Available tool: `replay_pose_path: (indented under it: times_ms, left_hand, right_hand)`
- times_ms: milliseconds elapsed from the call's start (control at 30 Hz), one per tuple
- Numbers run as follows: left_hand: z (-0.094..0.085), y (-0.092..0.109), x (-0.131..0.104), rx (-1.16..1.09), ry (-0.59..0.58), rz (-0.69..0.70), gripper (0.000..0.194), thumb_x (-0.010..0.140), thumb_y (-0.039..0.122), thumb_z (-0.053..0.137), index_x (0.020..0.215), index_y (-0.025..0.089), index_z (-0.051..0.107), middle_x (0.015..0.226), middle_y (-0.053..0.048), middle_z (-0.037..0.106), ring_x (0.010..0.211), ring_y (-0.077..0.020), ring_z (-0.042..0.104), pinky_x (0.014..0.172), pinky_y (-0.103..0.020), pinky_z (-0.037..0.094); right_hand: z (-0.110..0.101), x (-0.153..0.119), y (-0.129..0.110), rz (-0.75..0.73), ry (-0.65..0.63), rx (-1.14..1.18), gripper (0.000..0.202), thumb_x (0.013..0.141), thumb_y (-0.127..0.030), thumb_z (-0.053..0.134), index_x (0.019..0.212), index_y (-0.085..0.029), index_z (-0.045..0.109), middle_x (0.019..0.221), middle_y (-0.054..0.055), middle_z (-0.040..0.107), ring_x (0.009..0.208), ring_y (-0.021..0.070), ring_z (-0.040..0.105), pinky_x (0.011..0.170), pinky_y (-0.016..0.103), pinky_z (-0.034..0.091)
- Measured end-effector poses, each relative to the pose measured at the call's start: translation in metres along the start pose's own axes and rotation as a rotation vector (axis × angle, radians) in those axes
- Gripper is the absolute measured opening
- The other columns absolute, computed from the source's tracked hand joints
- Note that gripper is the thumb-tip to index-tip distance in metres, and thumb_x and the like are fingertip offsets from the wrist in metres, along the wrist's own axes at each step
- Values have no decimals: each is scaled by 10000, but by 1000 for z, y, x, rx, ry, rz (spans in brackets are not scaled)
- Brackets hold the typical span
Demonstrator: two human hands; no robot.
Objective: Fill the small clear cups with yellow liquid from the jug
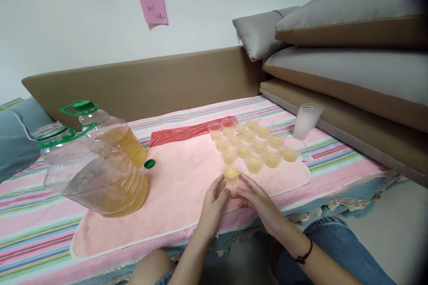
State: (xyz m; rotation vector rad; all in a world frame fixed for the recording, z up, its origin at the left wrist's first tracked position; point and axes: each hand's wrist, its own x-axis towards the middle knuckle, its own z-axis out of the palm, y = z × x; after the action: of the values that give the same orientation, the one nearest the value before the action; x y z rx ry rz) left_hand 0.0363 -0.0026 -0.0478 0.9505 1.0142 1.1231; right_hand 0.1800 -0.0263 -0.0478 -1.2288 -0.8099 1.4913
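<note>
A small clear plastic cup with pale yellow liquid stands upright near the front of the pink mat. My left hand has its fingertips at the cup's left side, and my right hand closes in on its right side, so the cup is held between them. Just beyond, several similar cups of yellow liquid are grouped close together. To the left, a large clear plastic jug without its cap leans at an angle, holding some yellow liquid. Behind it is a second jug, with a green cap on.
A green cap lies beside the jugs. Red plastic stretches across the mat's back edge. A stack of clear cups stands back right, near piled cushions. The pink mat covers part of the striped cloth.
</note>
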Motion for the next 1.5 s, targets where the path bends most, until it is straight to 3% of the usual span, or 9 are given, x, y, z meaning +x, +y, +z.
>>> replay_pose_path:
  times_ms: [167,367,567,700,867,1000,1233,1367,1500]
  left_hand:
    - [17,-3,-3,-10,-120,-39,641,701,322,766,1299,197,571,1496,-141,433,1400,-300,379,1153,-446,326]
    - [26,1,1,-30,-158,18,642,724,343,753,1318,195,560,1472,-140,469,1391,-298,395,1169,-448,294]
    - [29,3,2,-36,-165,35,625,713,342,753,1295,205,570,1440,-133,513,1363,-284,443,1147,-437,335]
    - [24,-3,5,26,-38,15,588,675,341,770,1223,201,611,1417,-146,535,1330,-307,481,1088,-437,405]
    - [13,-2,12,74,74,51,457,681,374,753,1087,188,656,1325,-134,609,1250,-285,555,1069,-421,415]
    - [4,11,14,67,69,69,407,726,433,699,1024,162,640,1190,-131,672,1027,-253,673,914,-405,527]
    - [-8,23,17,60,140,123,387,754,440,683,1002,149,628,1109,-107,688,872,-209,694,743,-328,575]
    - [-13,25,21,72,184,118,399,734,453,704,989,151,653,1093,-99,701,894,-223,698,752,-320,577]
    - [-18,27,25,60,226,102,438,670,464,752,968,154,669,1082,-97,712,886,-250,707,743,-335,589]
  right_hand:
    - [-13,0,-4,14,26,20,859,770,-358,656,1510,-161,268,1272,112,637,1008,205,680,719,271,536]
    - [-13,1,-4,3,13,18,859,759,-388,697,1507,-251,298,1484,56,464,1101,203,636,701,245,548]
    - [-14,0,-3,-16,2,-11,837,781,-394,676,1511,-278,285,1443,48,516,1083,201,649,733,267,557]
    - [-20,0,-1,-28,-4,-75,827,802,-390,654,1519,-243,268,1314,88,629,1054,206,669,726,276,557]
    - [-36,-9,-12,-140,-8,-196,527,741,-394,721,1230,-213,649,1236,123,679,765,200,721,526,269,524]
    - [-72,-19,-42,-320,106,-252,370,623,-425,814,905,-191,766,871,101,775,657,217,703,505,297,526]
    - [-177,19,-123,-660,649,-307,332,650,-421,820,828,-167,702,711,29,691,657,169,631,595,303,519]
    - [-223,74,-164,-662,773,-431,290,850,-314,690,1080,-147,631,1026,52,670,912,187,646,808,387,544]
    - [-244,115,-188,-598,745,-574,390,910,-310,624,1268,-185,538,1289,89,567,1110,241,592,920,474,512]
